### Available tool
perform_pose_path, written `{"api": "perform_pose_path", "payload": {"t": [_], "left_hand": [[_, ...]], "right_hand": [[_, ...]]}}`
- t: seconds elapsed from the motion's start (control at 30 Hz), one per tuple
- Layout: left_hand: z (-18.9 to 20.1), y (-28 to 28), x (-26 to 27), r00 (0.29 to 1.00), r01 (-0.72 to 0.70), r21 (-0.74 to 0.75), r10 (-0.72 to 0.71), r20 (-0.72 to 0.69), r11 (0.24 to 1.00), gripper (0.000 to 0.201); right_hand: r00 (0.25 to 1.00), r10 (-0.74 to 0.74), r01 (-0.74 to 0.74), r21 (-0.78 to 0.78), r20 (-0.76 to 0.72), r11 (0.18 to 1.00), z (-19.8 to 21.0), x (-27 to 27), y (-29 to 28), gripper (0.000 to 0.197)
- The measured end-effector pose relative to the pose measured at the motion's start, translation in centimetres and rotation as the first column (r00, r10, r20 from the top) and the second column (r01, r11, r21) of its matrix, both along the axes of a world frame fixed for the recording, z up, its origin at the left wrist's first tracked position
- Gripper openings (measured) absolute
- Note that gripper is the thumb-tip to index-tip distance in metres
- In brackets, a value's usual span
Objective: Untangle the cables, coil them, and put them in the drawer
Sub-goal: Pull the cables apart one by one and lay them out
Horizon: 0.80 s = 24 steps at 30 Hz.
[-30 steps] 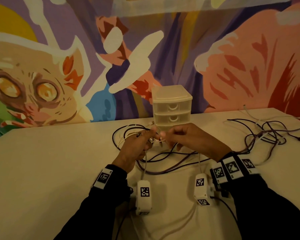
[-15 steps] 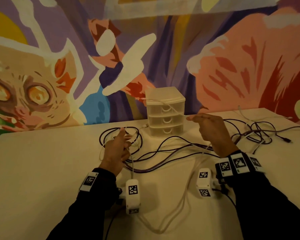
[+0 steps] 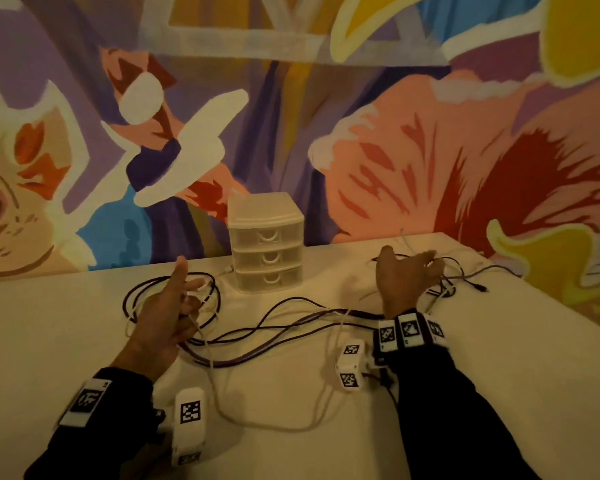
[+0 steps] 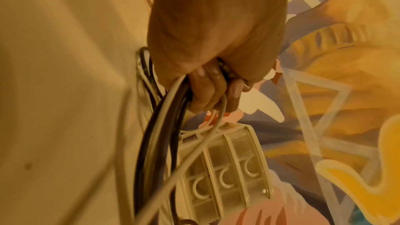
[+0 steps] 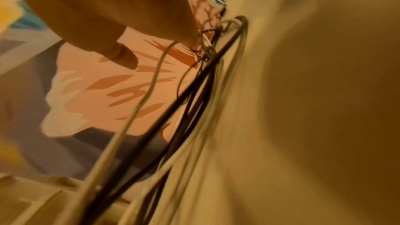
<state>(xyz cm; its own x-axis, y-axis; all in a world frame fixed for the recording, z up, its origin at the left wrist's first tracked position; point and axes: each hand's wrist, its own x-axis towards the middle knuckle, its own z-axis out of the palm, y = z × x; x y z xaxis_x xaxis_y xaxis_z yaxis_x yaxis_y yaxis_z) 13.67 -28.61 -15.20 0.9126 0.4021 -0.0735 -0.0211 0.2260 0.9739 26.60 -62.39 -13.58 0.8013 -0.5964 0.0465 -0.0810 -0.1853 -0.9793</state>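
Observation:
My left hand [image 3: 167,313] is left of the small three-drawer unit [image 3: 265,244], thumb up. In the left wrist view its curled fingers [image 4: 212,91] grip a white cable and dark cable loops, with the drawer unit [image 4: 229,168] just beyond. All drawers are closed. My right hand [image 3: 402,278] hovers over the cable tangle [image 3: 444,285] at the right, thumb splayed. A white cable [image 5: 149,88] rises off the table into that hand [image 5: 129,14]. Dark cables [image 3: 274,323] run across the table between both hands, and the white cable [image 3: 274,422] sags in a loop near me.
The pale table [image 3: 49,341] ends at a painted mural wall behind the drawer unit. Its right edge runs diagonally past the tangle. White wrist-worn camera units [image 3: 189,424] [image 3: 350,367] hang below both forearms.
The hands, together a second ago, have moved apart. My right hand has swept right along the white cable to the tangle, and my left has stayed by the coil, thumb now raised.

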Motion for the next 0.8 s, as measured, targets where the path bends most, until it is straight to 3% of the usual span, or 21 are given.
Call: {"api": "perform_pose_path", "payload": {"t": [0.07,0.17,0.2,0.27,0.3,0.33,0.4,0.47,0.5,0.57,0.67,0.73,0.8], "left_hand": [[0.5,-0.1,-0.3,1.000,0.003,-0.001,-0.003,-0.012,1.000,0.071],[1.1,-0.3,-0.9,0.999,0.032,-0.058,-0.032,0.011,0.998,0.057],[1.2,-0.3,-1.0,0.999,0.044,-0.087,-0.042,0.031,0.995,0.053],[1.4,-0.2,-1.2,0.995,0.075,-0.158,-0.064,0.072,0.985,0.046],[1.4,0.0,-1.2,0.993,0.092,-0.197,-0.076,0.088,0.976,0.044],[1.4,0.1,-1.2,0.991,0.110,-0.240,-0.088,0.102,0.965,0.043],[1.5,0.2,-1.1,0.983,0.162,-0.335,-0.125,0.131,0.928,0.044],[1.6,0.2,-0.9,0.976,0.202,-0.393,-0.151,0.157,0.897,0.047],[1.6,0.3,-1.1,0.975,0.209,-0.394,-0.158,0.157,0.895,0.049],[1.6,0.5,-1.3,0.976,0.212,-0.379,-0.171,0.137,0.901,0.052],[2.1,0.4,-1.6,0.976,0.212,-0.381,-0.179,0.122,0.900,0.054],[2.5,-0.1,-1.4,0.966,0.252,-0.356,-0.214,0.144,0.900,0.055],[2.7,-0.5,-1.5,0.958,0.280,-0.332,-0.241,0.154,0.901,0.056]], "right_hand": [[0.998,0.004,0.007,-0.166,0.061,0.986,-0.2,0.0,0.7,0.084],[0.982,0.053,0.019,-0.371,0.181,0.928,0.2,-0.9,1.8,0.036],[0.960,0.156,-0.054,-0.395,0.231,0.917,0.9,-1.5,2.5,0.022],[0.821,0.521,-0.433,-0.341,0.234,0.835,2.5,-3.2,4.5,0.007],[0.668,0.719,-0.659,-0.297,0.190,0.691,3.3,-4.5,5.9,0.009],[0.487,0.867,-0.822,-0.279,0.104,0.496,3.9,-5.8,7.4,0.022],[0.186,0.957,-0.945,-0.307,-0.222,0.112,4.2,-8.8,10.3,0.059],[0.025,0.872,-0.926,-0.340,-0.488,-0.164,3.5,-10.9,12.7,0.077],[-0.021,0.834,-0.903,-0.348,-0.551,-0.253,3.4,-11.4,13.6,0.071],[-0.068,0.830,-0.897,-0.331,-0.554,-0.294,3.7,-11.5,14.6,0.055],[-0.045,0.851,-0.895,-0.358,-0.523,-0.268,3.9,-10.1,15.1,0.042],[-0.050,0.801,-0.865,-0.376,-0.597,-0.334,3.9,-9.8,15.2,0.041],[-0.112,0.758,-0.885,-0.281,-0.643,-0.370,4.5,-9.9,15.2,0.041]]}}
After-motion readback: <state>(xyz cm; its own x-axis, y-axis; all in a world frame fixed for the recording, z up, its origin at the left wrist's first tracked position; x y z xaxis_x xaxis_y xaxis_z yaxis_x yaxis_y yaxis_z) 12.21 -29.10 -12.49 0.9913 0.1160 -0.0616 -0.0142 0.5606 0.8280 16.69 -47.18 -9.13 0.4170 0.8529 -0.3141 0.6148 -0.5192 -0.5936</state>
